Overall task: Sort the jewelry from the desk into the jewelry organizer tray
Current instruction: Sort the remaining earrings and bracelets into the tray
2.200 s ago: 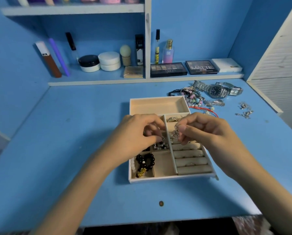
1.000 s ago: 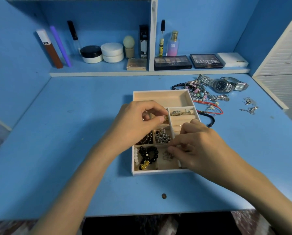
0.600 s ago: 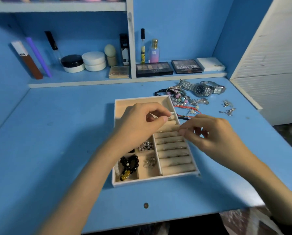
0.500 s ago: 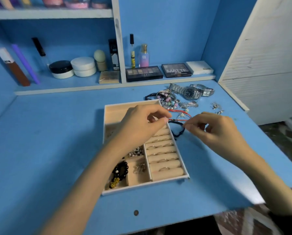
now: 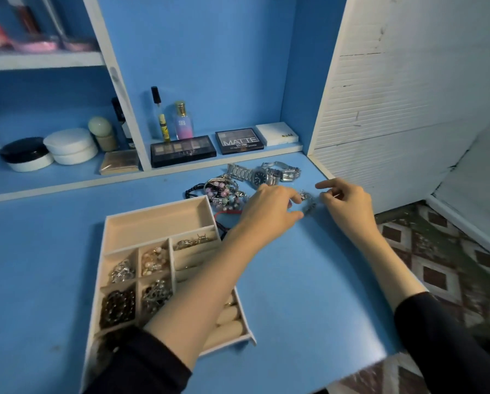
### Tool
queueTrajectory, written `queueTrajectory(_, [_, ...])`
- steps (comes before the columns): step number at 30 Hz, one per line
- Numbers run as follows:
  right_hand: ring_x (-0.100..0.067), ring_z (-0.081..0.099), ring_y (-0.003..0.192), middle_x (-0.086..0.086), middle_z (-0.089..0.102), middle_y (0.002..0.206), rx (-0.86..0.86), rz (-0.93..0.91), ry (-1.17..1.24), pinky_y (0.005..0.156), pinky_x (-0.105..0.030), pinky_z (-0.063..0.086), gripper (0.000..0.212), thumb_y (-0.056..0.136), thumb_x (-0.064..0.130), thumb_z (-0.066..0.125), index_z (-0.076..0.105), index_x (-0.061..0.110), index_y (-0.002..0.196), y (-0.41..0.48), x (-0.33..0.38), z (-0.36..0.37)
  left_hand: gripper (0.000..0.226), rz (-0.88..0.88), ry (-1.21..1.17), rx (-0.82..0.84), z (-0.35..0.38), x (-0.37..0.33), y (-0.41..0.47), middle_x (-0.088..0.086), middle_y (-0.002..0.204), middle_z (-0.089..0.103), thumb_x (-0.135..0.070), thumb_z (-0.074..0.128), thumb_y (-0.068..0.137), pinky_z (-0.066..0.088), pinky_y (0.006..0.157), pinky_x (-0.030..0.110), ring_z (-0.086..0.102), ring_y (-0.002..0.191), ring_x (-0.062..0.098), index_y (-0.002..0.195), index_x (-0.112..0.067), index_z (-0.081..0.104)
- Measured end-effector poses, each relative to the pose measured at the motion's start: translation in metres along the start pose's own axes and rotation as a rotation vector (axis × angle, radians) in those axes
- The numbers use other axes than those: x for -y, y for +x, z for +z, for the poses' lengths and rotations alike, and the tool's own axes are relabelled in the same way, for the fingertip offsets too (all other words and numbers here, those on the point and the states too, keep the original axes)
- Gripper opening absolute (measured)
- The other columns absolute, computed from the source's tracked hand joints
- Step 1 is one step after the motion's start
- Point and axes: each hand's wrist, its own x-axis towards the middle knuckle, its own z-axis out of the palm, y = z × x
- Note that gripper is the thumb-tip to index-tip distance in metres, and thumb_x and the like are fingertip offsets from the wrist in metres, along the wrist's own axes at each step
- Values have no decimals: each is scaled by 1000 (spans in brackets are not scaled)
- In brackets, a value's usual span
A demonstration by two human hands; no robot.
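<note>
Just right of centre, silver jewelry pieces (image 5: pixel 309 204) lay between both hands.
Left hand (image 5: pixel 268 211) was spread; right hand (image 5: pixel 347 203) grip unclear.

I see the blue counter (image 5: pixel 295 294) carrying the organizer tray (image 5: pixel 152 214), which sits left of my left grip (image 5: pixel 266 211) and nearer to me. Between the left grip and the right grip (image 5: pixel 346 203) lie small silver pieces (image 5: pixel 309 207). Just beyond the left grip rest two metal watches (image 5: pixel 263 174). Just left of it sit a heap of beaded bracelets (image 5: pixel 223 191) and a red cord (image 5: pixel 228 213).
</note>
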Motion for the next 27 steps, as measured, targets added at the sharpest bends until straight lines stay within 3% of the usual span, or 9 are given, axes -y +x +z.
queueTrajectory(6, [-8, 45, 57, 4, 54, 69, -4, 24, 36, 49, -8, 34, 26, 83, 7, 52, 68, 18, 99, 1, -7, -1, 30, 20, 96, -15, 18, -8, 17, 7, 110, 62, -33, 64, 84, 42, 84, 36, 48, 110, 25, 110, -19, 65])
queueTrajectory(11, [-8, 44, 55, 3, 55, 69, 14, 29, 41, 47, -9, 33, 25, 83, 8, 53, 69, 19, 99, 3, -8, 0, 6, -6, 3, -8, 14, -8, 19, 3, 93, 69, -18, 64, 83, 49, 80, 34, 60, 95, 23, 85, -19, 70])
queueTrajectory(15, [-9, 41, 53, 4, 53, 67, 37, 44, 43, 43, -10, 32, 26, 83, 8, 51, 68, 20, 98, 4, -8, -2, 15, -11, 33, 41, 9, -5, 16, 0, 82, 63, -10, 59, 85, 49, 79, 36, 58, 95, 24, 75, -18, 67])
queueTrajectory(17, [-9, 41, 54, 4, 52, 67, 52, 52, 42, 45, -13, 32, 26, 83, 8, 51, 68, 20, 99, 5, -8, -3, 19, 8, 103, 59, 9, -2, 13, 1, 90, 58, -8, 54, 88, 46, 84, 40, 50, 105, 26, 77, -20, 63])
queueTrajectory(21, [-8, 43, 56, 4, 53, 69, 85, 43, 15, 51, -20, 34, 24, 84, 10, 51, 67, 20, 100, 10, -8, -5, 17, 35, 256, 103, 9, 2, 7, 9, 115, 50, -5, 43, 93, 37, 87, 37, 39, 113, 27, 102, -10, 56])
queueTrajectory(24, [-10, 45, 58, 0, 56, 75, 108, 14, -6, 51, -18, 35, 23, 85, 11, 52, 67, 19, 100, 13, -8, -8, 15, 0, 154, 79, 5, 5, 3, 5, 115, 51, -9, 41, 95, 34, 88, 32, 40, 112, 24, 105, -9, 52])
queueTrajectory(27, [-12, 48, 62, 2, 58, 77, 134, -53, -84, 49, -11, 36, 19, 86, 13, 54, 67, 19, 99, 15, -7, -8, 12, -8, 11, -2, -4, 8, -1, -2, 101, 53, -16, 44, 96, 40, 87, 30, 48, 101, 19, 100, -11, 54])
